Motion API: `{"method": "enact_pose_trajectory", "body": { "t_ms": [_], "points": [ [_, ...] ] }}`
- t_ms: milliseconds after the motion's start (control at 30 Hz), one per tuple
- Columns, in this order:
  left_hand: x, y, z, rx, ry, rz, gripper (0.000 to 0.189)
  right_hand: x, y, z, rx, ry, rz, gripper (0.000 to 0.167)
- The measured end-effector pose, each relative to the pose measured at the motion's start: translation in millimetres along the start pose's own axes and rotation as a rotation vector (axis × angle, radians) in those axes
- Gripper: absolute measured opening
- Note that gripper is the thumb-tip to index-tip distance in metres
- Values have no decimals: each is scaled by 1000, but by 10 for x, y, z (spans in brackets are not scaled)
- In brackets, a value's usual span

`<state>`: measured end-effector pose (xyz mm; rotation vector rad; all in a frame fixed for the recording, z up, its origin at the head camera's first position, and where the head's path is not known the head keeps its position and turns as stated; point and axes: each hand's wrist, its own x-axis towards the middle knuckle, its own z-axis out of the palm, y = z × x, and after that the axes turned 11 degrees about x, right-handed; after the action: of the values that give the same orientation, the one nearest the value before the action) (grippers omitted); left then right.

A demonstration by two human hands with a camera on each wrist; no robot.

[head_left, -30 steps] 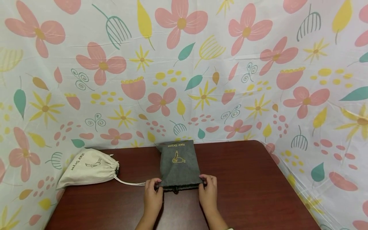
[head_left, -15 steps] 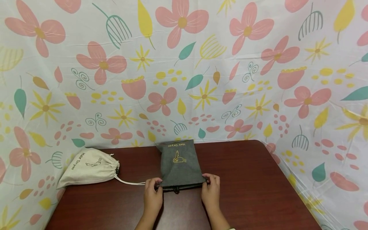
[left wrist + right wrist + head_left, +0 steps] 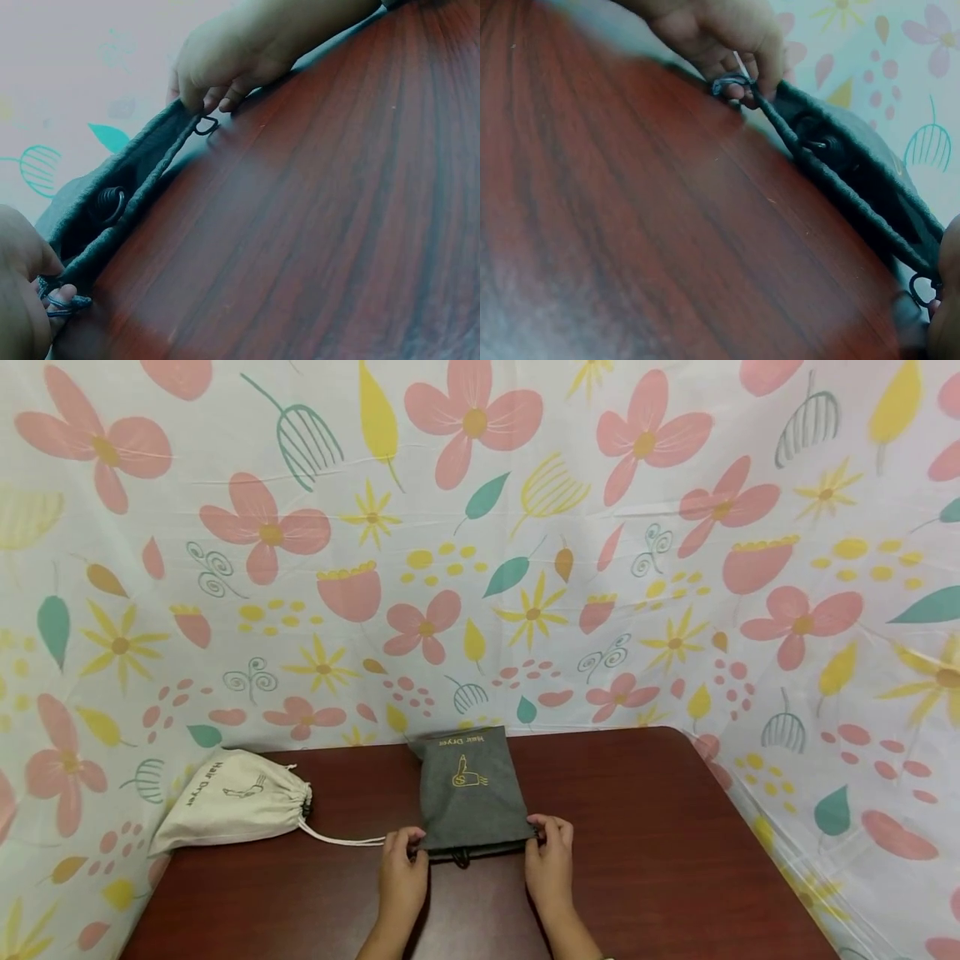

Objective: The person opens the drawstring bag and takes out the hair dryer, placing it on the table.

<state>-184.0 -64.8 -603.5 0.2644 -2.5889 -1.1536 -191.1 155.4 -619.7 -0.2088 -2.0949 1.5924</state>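
Note:
A dark grey drawstring bag (image 3: 474, 793) printed "Hair Dryer" in gold lies flat on the table, its mouth toward me. With thumb and fingers, my left hand (image 3: 402, 870) pinches the left corner of the mouth. The opposite corner is pinched by my right hand (image 3: 550, 860). Both wrist views show the mouth parted, with a coiled black cord (image 3: 110, 204) inside; whatever lies deeper is hidden. Small drawstring loops (image 3: 69, 303) stick out at the corners beside the fingers. In the head view a dark loop (image 3: 461, 858) pokes out at the middle of the mouth.
A cream drawstring bag (image 3: 236, 797), also printed "Hair Dryer", lies at the table's left edge. Its white cord (image 3: 337, 838) runs toward my left hand. The reddish-brown wooden table (image 3: 645, 860) meets a floral curtain (image 3: 480, 568) at the back and sides.
My right hand has shifted slightly right, drawing its corner of the grey bag's mouth outward. Most recently my left hand has edged a little to the right. The cream bag stays put.

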Motion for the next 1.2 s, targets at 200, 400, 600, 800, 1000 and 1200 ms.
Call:
{"method": "enact_pose_trajectory", "body": {
  "t_ms": [200, 400, 600, 800, 1000, 1200],
  "points": [
    [-21, 17, -24, 21, -33, 22, 28, -15, -33, -2, -43, -55, 22, 31],
    [-47, 50, -40, 36, -66, 15, 33, -26, -90, -36, -104, -144, 60, 35],
    [-79, 102, -39, 66, -55, 29, 37, -75, -174, -34, -167, -160, -43, 44],
    [-94, 121, -22, 70, -53, 34, 39, -141, -232, -34, -146, -146, -85, 44],
    [-104, 145, -24, 77, -16, 109, 41, -192, -335, -58, -99, -180, -43, 25],
    [-99, 170, -12, 100, 1, 148, 41, -232, -448, -60, -5, -292, -2, 11]
  ]
}}
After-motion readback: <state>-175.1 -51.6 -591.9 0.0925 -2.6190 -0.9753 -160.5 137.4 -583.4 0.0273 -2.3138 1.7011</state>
